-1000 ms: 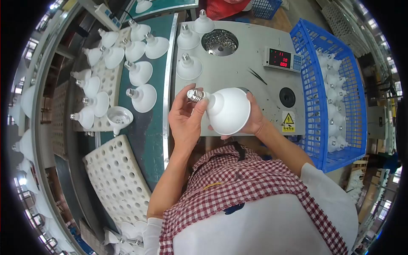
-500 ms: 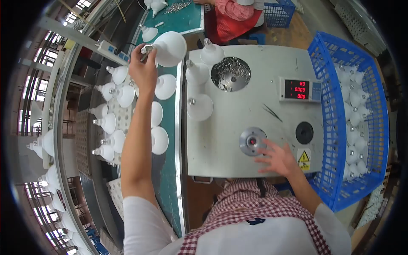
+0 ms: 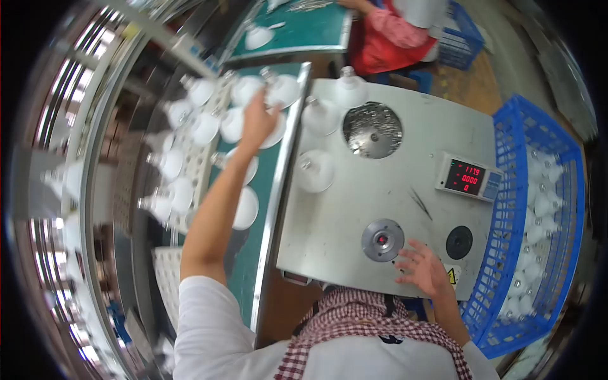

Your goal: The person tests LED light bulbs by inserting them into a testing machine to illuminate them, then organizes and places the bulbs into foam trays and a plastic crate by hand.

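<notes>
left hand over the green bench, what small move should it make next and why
Probably the left hand should settle its grasp on the white bulb beside it: its grip is unclear, the round metal fixture carries no bulb, and the right hand is open nearby.

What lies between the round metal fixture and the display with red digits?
Dark tweezers, lying on the grey tabletop, as the head view shows. The right hand is outside that stretch, below it in the picture.
</notes>
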### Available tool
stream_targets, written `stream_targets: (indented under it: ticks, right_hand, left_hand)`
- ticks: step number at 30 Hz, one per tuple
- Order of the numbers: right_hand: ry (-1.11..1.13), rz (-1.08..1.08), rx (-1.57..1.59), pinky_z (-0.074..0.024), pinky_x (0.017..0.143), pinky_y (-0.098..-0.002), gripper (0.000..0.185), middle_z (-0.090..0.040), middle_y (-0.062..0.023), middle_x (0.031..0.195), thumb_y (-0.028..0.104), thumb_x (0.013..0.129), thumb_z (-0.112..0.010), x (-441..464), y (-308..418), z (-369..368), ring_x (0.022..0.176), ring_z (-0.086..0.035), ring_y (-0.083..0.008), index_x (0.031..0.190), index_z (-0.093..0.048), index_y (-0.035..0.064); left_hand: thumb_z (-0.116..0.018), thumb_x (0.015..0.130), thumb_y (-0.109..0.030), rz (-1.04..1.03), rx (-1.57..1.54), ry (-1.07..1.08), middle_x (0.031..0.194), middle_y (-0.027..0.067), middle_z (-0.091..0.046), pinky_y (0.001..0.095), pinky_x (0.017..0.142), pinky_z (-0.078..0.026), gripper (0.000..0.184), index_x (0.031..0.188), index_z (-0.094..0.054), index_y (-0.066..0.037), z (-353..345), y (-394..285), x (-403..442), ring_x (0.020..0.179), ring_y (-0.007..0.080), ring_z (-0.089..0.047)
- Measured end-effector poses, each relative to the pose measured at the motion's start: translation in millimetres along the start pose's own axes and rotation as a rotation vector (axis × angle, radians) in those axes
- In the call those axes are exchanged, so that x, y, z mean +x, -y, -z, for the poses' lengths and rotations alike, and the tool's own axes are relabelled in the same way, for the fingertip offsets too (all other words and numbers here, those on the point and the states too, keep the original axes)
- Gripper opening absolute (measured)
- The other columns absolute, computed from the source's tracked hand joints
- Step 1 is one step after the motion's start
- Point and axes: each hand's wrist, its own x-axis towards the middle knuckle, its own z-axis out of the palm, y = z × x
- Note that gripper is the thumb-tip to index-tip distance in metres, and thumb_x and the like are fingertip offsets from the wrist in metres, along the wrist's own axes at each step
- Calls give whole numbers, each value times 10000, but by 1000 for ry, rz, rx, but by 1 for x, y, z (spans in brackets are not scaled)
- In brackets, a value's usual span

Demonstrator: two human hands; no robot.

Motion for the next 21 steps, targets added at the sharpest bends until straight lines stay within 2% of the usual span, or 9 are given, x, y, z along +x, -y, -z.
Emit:
stream_targets:
  ticks: [1,4,5,10,12,14,16,19,21]
  right_hand:
    - [23,-51,-30,-464,740,-519,699,-432,-174,1159,428,753,-597,15,2,-13,989,-500,-322,1263,-306,49]
    - [267,-147,-180,-490,712,-442,588,-480,-155,1096,343,794,-572,63,-4,-55,931,-527,-282,1229,-344,19]
    - [308,-153,-238,-495,698,-409,552,-501,-145,1061,320,801,-565,76,-11,-74,904,-536,-260,1208,-362,8]
    - [473,-379,-511,-497,665,-348,458,-541,-128,985,270,819,-546,109,-88,-158,833,-550,-216,1161,-407,-1]
    - [563,-448,-595,-494,670,-335,427,-543,-129,977,252,834,-525,114,-120,-181,825,-551,-208,1158,-408,-1]
    - [624,-512,-644,-492,671,-331,411,-545,-127,972,243,840,-516,114,-151,-201,824,-553,-207,1154,-411,-1]
    - [701,-583,-659,-490,673,-322,360,-552,-119,966,203,856,-490,101,-187,-225,822,-560,-194,1144,-424,-3]
    - [761,-639,-759,-489,679,-318,331,-553,-117,969,173,862,-477,90,-223,-253,821,-564,-183,1142,-432,2]
    - [748,-644,-798,-491,679,-313,300,-562,-109,954,134,863,-462,84,-242,-264,801,-568,-166,1132,-444,2]
  left_hand:
    - [-633,701,-124,-57,-145,-6,1017,190,-545,361,715,-454,456,1112,-476,-4,16,-17,-42,814,314,-557]
    - [-615,696,-56,-15,-52,-92,991,145,-532,379,812,-397,356,1039,-521,-35,85,-66,-170,948,321,-480]
    - [-618,708,-36,68,26,-164,1002,126,-549,330,792,-421,297,999,-565,-66,103,-69,-211,934,267,-521]
    - [-604,692,-12,630,275,-563,932,122,-551,309,727,-430,256,944,-572,-42,185,-60,-415,865,253,-524]
    - [-604,692,-14,767,545,-706,946,120,-542,312,721,-424,275,963,-559,-30,211,-56,-492,886,256,-510]
    - [-609,688,-24,981,694,-881,995,156,-502,376,796,-377,373,1043,-497,5,238,-53,-556,948,309,-451]
    - [-640,707,-97,1145,749,-1186,1067,194,-483,370,801,-382,495,1135,-425,31,265,-37,-617,972,300,-450]
    - [-653,722,-165,1237,657,-1254,1093,218,-485,371,805,-387,550,1165,-401,44,283,6,-675,966,292,-480]
    - [-659,727,-207,1272,542,-1276,1004,195,-545,335,776,-407,534,1131,-438,62,286,13,-686,876,238,-534]
